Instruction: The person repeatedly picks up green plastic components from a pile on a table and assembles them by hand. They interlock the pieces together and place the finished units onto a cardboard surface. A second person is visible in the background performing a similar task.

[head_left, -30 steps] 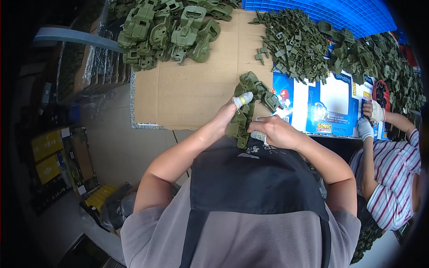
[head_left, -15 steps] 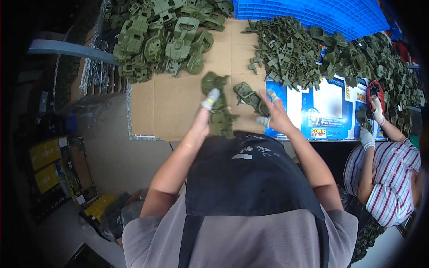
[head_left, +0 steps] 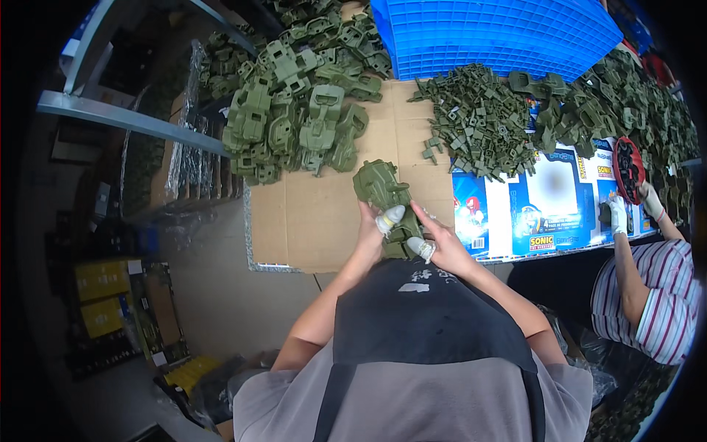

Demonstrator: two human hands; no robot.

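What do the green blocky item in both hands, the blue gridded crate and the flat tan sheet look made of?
Green blocky item: probably hard plastic, fairly matte, with moulded-looking contours. Blue gridded crate: likely plastic, slightly shiny, with regular ribs. Flat tan sheet: apparently cardboard, matte, creased.

Matt plastic part, smooth cardboard sheet

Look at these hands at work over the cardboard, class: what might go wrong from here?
1. The green plastic shell, held by the left hand and right hand near the table's front edge, might drop if the grip slipped.
2. The heap of small green plastic parts lies loose; a knock could scatter pieces across the cardboard.
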